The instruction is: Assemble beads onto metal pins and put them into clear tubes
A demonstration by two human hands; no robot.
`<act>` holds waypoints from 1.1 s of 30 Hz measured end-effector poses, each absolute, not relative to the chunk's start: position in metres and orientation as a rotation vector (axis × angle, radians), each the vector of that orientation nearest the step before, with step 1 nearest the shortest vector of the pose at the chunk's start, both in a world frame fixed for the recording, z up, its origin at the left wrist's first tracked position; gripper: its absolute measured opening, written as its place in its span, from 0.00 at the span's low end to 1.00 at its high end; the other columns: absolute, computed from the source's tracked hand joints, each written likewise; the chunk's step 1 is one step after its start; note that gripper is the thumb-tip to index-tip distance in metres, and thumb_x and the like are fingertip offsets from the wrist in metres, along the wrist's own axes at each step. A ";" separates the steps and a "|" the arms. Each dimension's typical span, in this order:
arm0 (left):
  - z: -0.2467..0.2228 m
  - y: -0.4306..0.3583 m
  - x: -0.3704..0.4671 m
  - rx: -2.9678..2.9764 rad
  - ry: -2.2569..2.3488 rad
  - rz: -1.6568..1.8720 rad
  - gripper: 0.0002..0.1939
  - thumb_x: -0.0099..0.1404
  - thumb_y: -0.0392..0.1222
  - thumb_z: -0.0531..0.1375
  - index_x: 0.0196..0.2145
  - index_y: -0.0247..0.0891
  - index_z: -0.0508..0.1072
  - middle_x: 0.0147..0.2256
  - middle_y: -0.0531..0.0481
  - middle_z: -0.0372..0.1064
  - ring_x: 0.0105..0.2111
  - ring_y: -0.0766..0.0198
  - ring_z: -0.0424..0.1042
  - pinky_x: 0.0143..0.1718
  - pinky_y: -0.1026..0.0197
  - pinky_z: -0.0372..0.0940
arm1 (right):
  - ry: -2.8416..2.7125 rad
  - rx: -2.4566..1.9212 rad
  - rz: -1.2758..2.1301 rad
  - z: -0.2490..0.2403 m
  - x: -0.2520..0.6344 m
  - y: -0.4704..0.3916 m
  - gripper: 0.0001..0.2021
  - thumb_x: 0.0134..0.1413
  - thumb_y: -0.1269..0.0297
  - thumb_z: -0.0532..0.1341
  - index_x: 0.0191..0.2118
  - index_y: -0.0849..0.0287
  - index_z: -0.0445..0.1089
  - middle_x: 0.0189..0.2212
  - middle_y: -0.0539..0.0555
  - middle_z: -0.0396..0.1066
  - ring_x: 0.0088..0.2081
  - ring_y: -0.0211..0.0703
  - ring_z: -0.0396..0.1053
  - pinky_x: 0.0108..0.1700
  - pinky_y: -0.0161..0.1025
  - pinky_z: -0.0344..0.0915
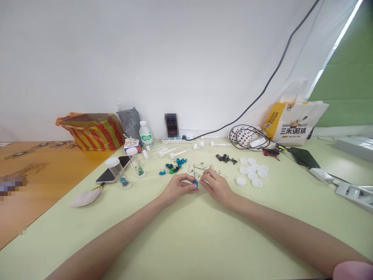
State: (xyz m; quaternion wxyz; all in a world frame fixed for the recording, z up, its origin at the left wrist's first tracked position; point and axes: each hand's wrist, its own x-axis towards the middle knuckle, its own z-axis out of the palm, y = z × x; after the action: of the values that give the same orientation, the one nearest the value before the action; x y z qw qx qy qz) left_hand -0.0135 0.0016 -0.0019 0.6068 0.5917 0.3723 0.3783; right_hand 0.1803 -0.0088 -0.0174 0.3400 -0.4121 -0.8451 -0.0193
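My left hand [180,188] pinches a small shiny blue part [195,182] between thumb and fingers, just above the table. A thin metal rod [194,169] stands upright from the blue part. My right hand [217,186] is close beside it on the right, its thumb and fingers pinched together; what they hold, if anything, is too small to tell. Behind both hands lie several thin metal pins [204,166], loosely scattered. Further back on the left is a heap of blue, green and black small parts [176,165]. Small black parts [226,158] lie back right.
White round caps [253,171] lie right of my hands. Two capped clear tubes [118,174] stand at the left near a phone [109,174]. Clear tubes [182,151] lie behind. A bottle [145,133], striped bag [93,131] and white-yellow bag [294,122] line the wall.
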 end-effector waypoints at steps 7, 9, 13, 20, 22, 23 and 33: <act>-0.003 0.002 -0.014 1.384 0.860 0.862 0.16 0.47 0.43 0.67 0.31 0.33 0.69 0.28 0.48 0.74 0.33 0.54 0.75 0.38 0.55 0.69 | -2.196 -1.080 -0.074 -0.018 0.180 -0.009 0.07 0.59 0.66 0.49 0.37 0.56 0.64 0.38 0.54 0.64 0.34 0.39 0.66 0.32 0.33 0.60; -0.003 0.002 -0.013 1.386 0.857 0.861 0.16 0.47 0.43 0.67 0.31 0.33 0.69 0.27 0.48 0.74 0.33 0.54 0.75 0.38 0.56 0.69 | -2.190 -1.080 -0.089 -0.018 0.180 -0.008 0.07 0.59 0.66 0.49 0.37 0.56 0.64 0.38 0.54 0.64 0.33 0.38 0.66 0.31 0.33 0.60; -0.002 0.002 -0.013 1.383 0.858 0.859 0.15 0.47 0.43 0.66 0.31 0.33 0.69 0.28 0.48 0.74 0.33 0.54 0.75 0.37 0.56 0.69 | -2.185 -1.048 -0.108 -0.018 0.181 -0.008 0.08 0.60 0.66 0.49 0.36 0.57 0.64 0.37 0.55 0.65 0.32 0.37 0.66 0.31 0.32 0.60; -0.003 0.002 -0.014 1.371 0.859 0.867 0.16 0.47 0.43 0.67 0.31 0.33 0.69 0.27 0.49 0.74 0.33 0.54 0.75 0.38 0.56 0.69 | -2.185 -1.072 -0.118 -0.016 0.181 -0.010 0.08 0.60 0.66 0.49 0.36 0.57 0.64 0.37 0.54 0.65 0.32 0.38 0.66 0.30 0.33 0.60; -0.003 0.002 -0.014 1.362 0.859 0.877 0.15 0.46 0.42 0.67 0.31 0.33 0.69 0.28 0.49 0.74 0.33 0.55 0.75 0.38 0.56 0.69 | -2.172 -1.068 -0.126 -0.016 0.181 -0.009 0.08 0.60 0.65 0.49 0.36 0.57 0.64 0.37 0.55 0.65 0.32 0.38 0.65 0.30 0.33 0.60; -0.003 0.002 -0.014 1.358 0.858 0.883 0.15 0.46 0.42 0.67 0.30 0.33 0.69 0.29 0.49 0.74 0.33 0.55 0.75 0.38 0.56 0.69 | -2.167 -1.064 -0.128 -0.017 0.182 -0.009 0.08 0.60 0.65 0.49 0.36 0.57 0.64 0.37 0.55 0.65 0.32 0.38 0.65 0.30 0.33 0.60; -0.004 0.003 -0.014 1.366 0.849 0.870 0.15 0.48 0.42 0.66 0.31 0.33 0.69 0.28 0.49 0.74 0.33 0.55 0.75 0.36 0.58 0.69 | -2.172 -1.037 -0.054 -0.020 0.180 -0.007 0.07 0.59 0.67 0.50 0.37 0.57 0.64 0.38 0.55 0.63 0.33 0.38 0.65 0.32 0.34 0.62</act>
State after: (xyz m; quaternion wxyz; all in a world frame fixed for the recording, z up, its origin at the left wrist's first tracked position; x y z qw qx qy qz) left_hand -0.0140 0.0031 -0.0039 0.6104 0.5919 0.3677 0.3767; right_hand 0.1805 -0.0071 -0.0201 0.3589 -0.4019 -0.8422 -0.0210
